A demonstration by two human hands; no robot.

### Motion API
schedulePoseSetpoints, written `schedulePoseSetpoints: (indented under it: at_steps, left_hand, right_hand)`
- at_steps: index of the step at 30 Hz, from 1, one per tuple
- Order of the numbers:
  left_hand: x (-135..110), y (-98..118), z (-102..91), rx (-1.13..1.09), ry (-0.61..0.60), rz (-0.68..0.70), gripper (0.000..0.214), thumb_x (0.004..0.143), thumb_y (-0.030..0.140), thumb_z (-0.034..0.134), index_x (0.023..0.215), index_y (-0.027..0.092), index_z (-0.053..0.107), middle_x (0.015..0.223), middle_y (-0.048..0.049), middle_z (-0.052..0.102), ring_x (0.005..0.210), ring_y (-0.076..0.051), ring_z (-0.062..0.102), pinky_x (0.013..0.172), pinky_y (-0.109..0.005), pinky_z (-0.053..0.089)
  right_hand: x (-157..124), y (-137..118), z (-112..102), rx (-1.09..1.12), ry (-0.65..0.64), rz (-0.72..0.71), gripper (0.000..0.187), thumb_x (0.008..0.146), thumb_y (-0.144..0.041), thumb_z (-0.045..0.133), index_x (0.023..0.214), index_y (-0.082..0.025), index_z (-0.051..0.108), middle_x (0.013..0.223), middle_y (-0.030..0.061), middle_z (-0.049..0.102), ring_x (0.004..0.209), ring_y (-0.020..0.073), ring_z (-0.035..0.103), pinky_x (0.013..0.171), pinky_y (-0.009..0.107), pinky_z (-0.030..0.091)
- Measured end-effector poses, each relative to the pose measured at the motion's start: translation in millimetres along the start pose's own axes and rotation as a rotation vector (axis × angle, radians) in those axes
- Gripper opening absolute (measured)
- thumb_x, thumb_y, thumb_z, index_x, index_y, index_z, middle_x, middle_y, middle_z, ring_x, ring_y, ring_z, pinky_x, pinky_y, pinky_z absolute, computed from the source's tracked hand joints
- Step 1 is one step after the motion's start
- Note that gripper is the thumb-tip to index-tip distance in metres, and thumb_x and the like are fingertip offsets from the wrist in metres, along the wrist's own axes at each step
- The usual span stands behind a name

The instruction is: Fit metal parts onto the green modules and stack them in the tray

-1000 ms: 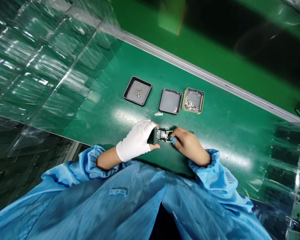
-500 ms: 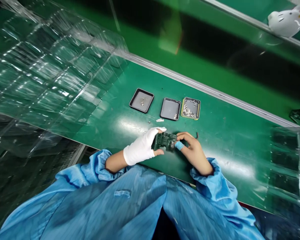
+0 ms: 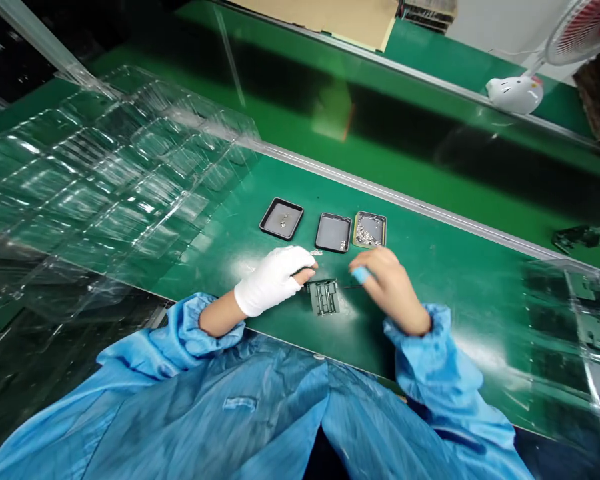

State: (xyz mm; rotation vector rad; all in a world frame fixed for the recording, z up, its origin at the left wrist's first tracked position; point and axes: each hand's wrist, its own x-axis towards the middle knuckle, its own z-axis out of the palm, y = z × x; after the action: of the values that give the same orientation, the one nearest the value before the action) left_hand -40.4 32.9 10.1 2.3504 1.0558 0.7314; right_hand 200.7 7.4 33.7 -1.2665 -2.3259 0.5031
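Observation:
A metal part with slots and raised strips [image 3: 325,297] lies on the green worktop between my hands. My left hand [image 3: 273,280], in a white glove that leaves the fingertips bare, is just left of its upper corner. Its thumb and forefinger curve towards each other with a small gap, and I see nothing between them. To the right, my right hand [image 3: 387,283] is bare except for a blue cover on the thumb. Its fingers curl in towards the thumb; what they hold, if anything, is hidden. A thin dark rod [image 3: 350,287] shows between the part and this hand.
Beyond my hands are a left tray [image 3: 264,223], a middle tray [image 3: 321,231] and a yellow-edged tray [image 3: 356,237], all with small metal pieces. Stacked clear plastic trays [image 3: 130,180] cover the left side; another compartmented tray [image 3: 575,320] holds metal parts at right.
The metal part was held between both hands and now lies on the worktop with another side showing. My hands have moved apart. The view has tilted up, bringing a fan into sight.

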Motion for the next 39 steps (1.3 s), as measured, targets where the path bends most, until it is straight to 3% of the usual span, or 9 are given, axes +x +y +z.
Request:
schedulePoseSetpoints:
  at_steps: [2, 7, 13, 16, 22, 26, 32, 36, 39]
  left_hand:
    - [2.1, 1.5, 5.6, 0.000, 0.020, -0.048, 0.023, 0.091, 0.027, 0.046, 0.083, 0.017, 0.065, 0.085, -0.0045, 0.068, 0.082, -0.018, 0.063, 0.076, -0.029, 0.048]
    - [4.8, -11.4, 7.2, 0.170, 0.126, -0.177, 0.020, 0.090, 0.025, 0.048, 0.079, 0.017, 0.063, 0.078, -0.0045, 0.064, 0.075, -0.018, 0.059, 0.071, -0.029, 0.045]
    - [-7.0, -20.5, -0.8, 0.162, 0.162, -0.212, 0.020, 0.089, 0.025, 0.048, 0.080, 0.016, 0.063, 0.077, -0.0041, 0.064, 0.072, -0.017, 0.058, 0.068, -0.028, 0.044]
    - [-6.9, -18.4, -3.1, 0.125, 0.192, -0.226, 0.021, 0.089, 0.026, 0.048, 0.080, 0.016, 0.064, 0.079, -0.0043, 0.065, 0.074, -0.017, 0.059, 0.070, -0.028, 0.044]
    - [13.4, 7.3, 5.1, -0.096, 0.133, -0.232, 0.015, 0.086, 0.027, 0.055, 0.086, 0.016, 0.066, 0.077, -0.0018, 0.066, 0.068, -0.014, 0.059, 0.065, -0.024, 0.046]
    - [21.7, 20.4, 14.6, -0.013, 0.123, -0.181, 0.018, 0.087, 0.022, 0.053, 0.075, 0.015, 0.064, 0.071, -0.0020, 0.063, 0.066, -0.014, 0.058, 0.064, -0.025, 0.044]
    - [19.8, 14.6, 16.6, -0.020, 0.106, -0.207, 0.018, 0.088, 0.017, 0.047, 0.078, 0.017, 0.063, 0.076, -0.0015, 0.066, 0.071, -0.014, 0.062, 0.067, -0.024, 0.047]
    - [17.6, 13.4, 18.2, -0.063, 0.085, -0.175, 0.018, 0.088, 0.014, 0.045, 0.085, 0.016, 0.063, 0.079, -0.0014, 0.068, 0.074, -0.014, 0.064, 0.068, -0.023, 0.049]
    - [16.1, 19.7, 21.1, 0.037, 0.070, -0.110, 0.018, 0.088, 0.015, 0.047, 0.098, 0.015, 0.062, 0.080, -0.0028, 0.069, 0.073, -0.015, 0.065, 0.070, -0.025, 0.050]
  right_hand:
    - [21.4, 16.5, -1.0, -0.115, 0.020, 0.040, 0.016, 0.093, -0.018, 0.048, 0.094, -0.020, 0.064, 0.093, 0.0073, 0.066, 0.089, 0.0239, 0.057, 0.084, 0.041, 0.044]
    - [68.0, 17.2, 35.0, -0.406, -0.154, -0.284, 0.016, 0.093, -0.016, 0.050, 0.095, -0.018, 0.067, 0.099, 0.0085, 0.062, 0.095, 0.0254, 0.051, 0.099, 0.047, 0.035]
    - [76.2, 14.5, 64.1, -0.467, -0.169, -0.414, 0.021, 0.095, -0.014, 0.046, 0.086, -0.017, 0.064, 0.091, 0.0076, 0.061, 0.091, 0.0237, 0.051, 0.109, 0.053, 0.023]
    - [70.9, 18.4, 54.9, -0.210, -0.101, -0.319, 0.014, 0.092, -0.014, 0.050, 0.087, -0.017, 0.062, 0.092, 0.0070, 0.064, 0.092, 0.0233, 0.054, 0.106, 0.052, 0.029]
    - [54.9, 2.3, 46.7, 0.721, 0.225, 0.187, 0.008, 0.088, -0.028, 0.053, 0.089, -0.021, 0.055, 0.082, 0.0006, 0.063, 0.074, 0.0155, 0.060, 0.069, 0.030, 0.051]
    - [42.8, -10.2, 52.7, 0.897, 0.248, 0.297, 0.013, 0.083, -0.031, 0.058, 0.092, -0.022, 0.058, 0.077, -0.0012, 0.062, 0.064, 0.0133, 0.059, 0.059, 0.026, 0.051]
    - [19.3, 8.5, 45.7, 0.521, 0.346, 0.340, 0.014, 0.086, -0.030, 0.056, 0.096, -0.022, 0.063, 0.088, 0.0033, 0.064, 0.076, 0.0179, 0.062, 0.063, 0.030, 0.053]
    - [3.4, 28.5, 34.9, 0.147, 0.207, 0.221, 0.016, 0.089, -0.026, 0.051, 0.087, -0.021, 0.066, 0.090, 0.0085, 0.065, 0.087, 0.0250, 0.061, 0.078, 0.041, 0.052]
    - [-2.9, 22.2, 29.1, 0.121, 0.195, 0.149, 0.018, 0.091, -0.027, 0.051, 0.092, -0.021, 0.067, 0.098, 0.0100, 0.066, 0.095, 0.0268, 0.061, 0.086, 0.044, 0.049]
